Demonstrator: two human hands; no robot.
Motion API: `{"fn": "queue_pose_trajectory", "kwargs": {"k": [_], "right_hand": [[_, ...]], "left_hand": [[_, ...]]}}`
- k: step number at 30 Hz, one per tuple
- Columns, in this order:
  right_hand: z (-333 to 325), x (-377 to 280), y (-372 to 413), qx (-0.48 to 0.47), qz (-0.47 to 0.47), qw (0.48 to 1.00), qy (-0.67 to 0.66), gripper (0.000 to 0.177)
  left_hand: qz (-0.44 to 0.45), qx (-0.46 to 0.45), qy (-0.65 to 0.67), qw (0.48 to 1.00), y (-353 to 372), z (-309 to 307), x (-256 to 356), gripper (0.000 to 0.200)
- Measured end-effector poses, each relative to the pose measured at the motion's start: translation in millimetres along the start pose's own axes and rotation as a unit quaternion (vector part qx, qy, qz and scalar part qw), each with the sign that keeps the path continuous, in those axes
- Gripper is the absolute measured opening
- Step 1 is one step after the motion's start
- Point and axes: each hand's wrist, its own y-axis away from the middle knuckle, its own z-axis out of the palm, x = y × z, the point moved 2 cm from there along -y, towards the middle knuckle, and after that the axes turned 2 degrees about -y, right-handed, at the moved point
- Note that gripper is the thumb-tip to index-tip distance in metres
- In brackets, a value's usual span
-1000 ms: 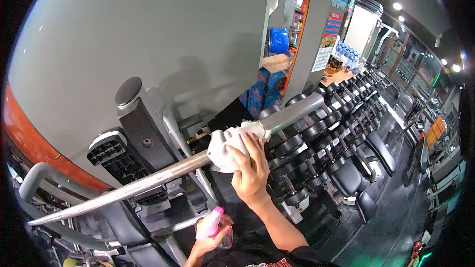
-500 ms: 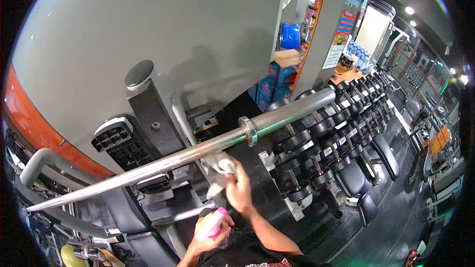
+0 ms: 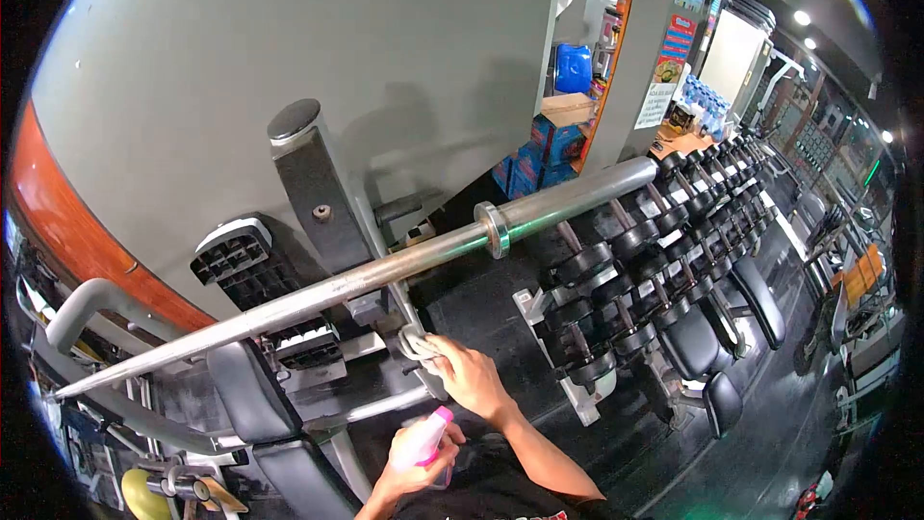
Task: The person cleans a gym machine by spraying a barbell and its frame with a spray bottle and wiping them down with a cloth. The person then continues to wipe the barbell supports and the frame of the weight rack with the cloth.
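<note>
My left hand is wrapped round a pink spray bottle, low in the view near my body. Just above it, my right hand grips a pale cloth and presses it against a metal upright of the bench frame. Over both hands a long steel barbell runs diagonally, its collar and thick sleeve end toward the right. Neither hand touches the bar. The cloth is partly covered by my right fingers.
A rack of several black dumbbells stands to the right. Black bench pads lie at lower left. A grey wall rises behind. Blue boxes sit in the doorway, and more machines line the far right.
My right hand and the cloth have moved down, away from the bar, onto the frame upright. My left hand keeps the spray bottle, slightly farther right in view.
</note>
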Motion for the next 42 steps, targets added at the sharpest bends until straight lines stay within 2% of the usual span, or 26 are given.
{"fn": "queue_pose_trajectory", "kwargs": {"k": [2,4,6,7,8,10,11,14,16,20,21,22,24,25,26,28,29,30,32,33,34,35,38,39,40,42], "right_hand": [[4,-13,-6,0.022,-0.002,0.999,-0.025,0.029],[8,-34,-14,0.017,-0.141,0.989,0.043,0.033],[25,-36,-20,-0.002,-0.146,0.985,0.094,0.030],[30,-37,-25,-0.032,-0.122,0.982,0.144,0.028],[32,-37,-31,-0.061,-0.098,0.974,0.196,0.027],[37,-35,-36,-0.099,-0.112,0.962,0.229,0.027],[40,-34,-34,-0.065,-0.133,0.957,0.248,0.028],[39,-49,-23,-0.057,-0.166,0.928,0.328,0.037],[35,-52,-16,-0.036,-0.163,0.932,0.322,0.035],[4,-55,-5,0.048,-0.110,0.971,0.208,0.024],[-10,-63,8,0.028,-0.063,0.985,0.157,0.018],[-15,-56,21,0.032,-0.058,0.985,0.158,0.018],[-17,-25,56,-0.058,0.085,0.994,-0.043,0.031],[-15,1,79,-0.029,0.077,0.991,-0.106,0.035],[-9,29,102,0.000,0.066,0.984,-0.168,0.039],[-4,76,153,0.023,0.201,0.896,-0.395,0.042],[-11,85,178,0.056,0.263,0.860,-0.434,0.041],[-20,92,200,0.088,0.323,0.817,-0.469,0.040],[-40,104,232,0.106,0.363,0.761,-0.528,0.039],[-50,102,237,0.110,0.360,0.763,-0.526,0.039],[-62,99,243,0.143,0.372,0.720,-0.568,0.038],[-72,101,246,0.176,0.380,0.675,-0.608,0.036],[-88,133,236,0.223,0.327,0.694,-0.602,0.035],[-100,132,226,0.232,0.319,0.699,-0.597,0.035],[-112,130,215,0.235,0.317,0.698,-0.598,0.035],[-137,124,187,0.237,0.278,0.707,-0.605,0.034]], "left_hand": [[0.041,-0.021,-0.008,0.999,4,1,7,0.017],[0.013,-0.008,-0.022,1.000,11,0,18,0.016],[0.043,0.012,-0.052,0.998,23,0,25,0.016],[0.019,0.009,-0.033,0.999,32,-2,22,0.017],[0.100,0.040,-0.043,0.993,39,-2,19,0.017],[0.034,0.054,-0.065,0.996,63,-3,15,0.015],[-0.028,0.070,-0.014,0.997,77,0,15,0.015],[-0.024,0.105,0.068,0.992,114,16,1,0.017],[-0.041,0.116,0.082,0.989,132,28,6,0.018],[-0.043,0.067,0.001,0.997,154,42,5,0.014],[-0.056,0.055,0.030,0.996,157,43,3,0.014],[-0.069,0.043,0.060,0.995,157,44,5,0.014],[-0.027,0.041,0.016,0.999,146,41,18,0.015],[-0.093,0.020,0.093,0.991,144,41,11,0.017],[-0.071,0.024,0.101,0.992,138,41,4,0.022],[-0.055,0.029,-0.001,0.998,122,36,7,0.026],[-0.037,0.044,-0.013,0.998,113,35,7,0.032],[-0.042,0.061,0.056,0.996,102,38,13,0.038],[0.049,0.069,0.067,0.994,80,40,21,0.043],[0.066,0.081,0.107,0.989,67,46,32,0.045],[0.103,0.058,0.118,0.986,55,50,24,0.046],[0.081,0.056,0.143,0.985,45,59,19,0.045],[0.005,0.053,0.148,0.988,12,89,21,0.041],[0.034,0.056,0.085,0.994,-3,99,21,0.039],[0.042,0.018,0.092,0.995,-15,106,24,0.039],[0.038,0.015,0.160,0.986,-33,116,40,0.035]]}}
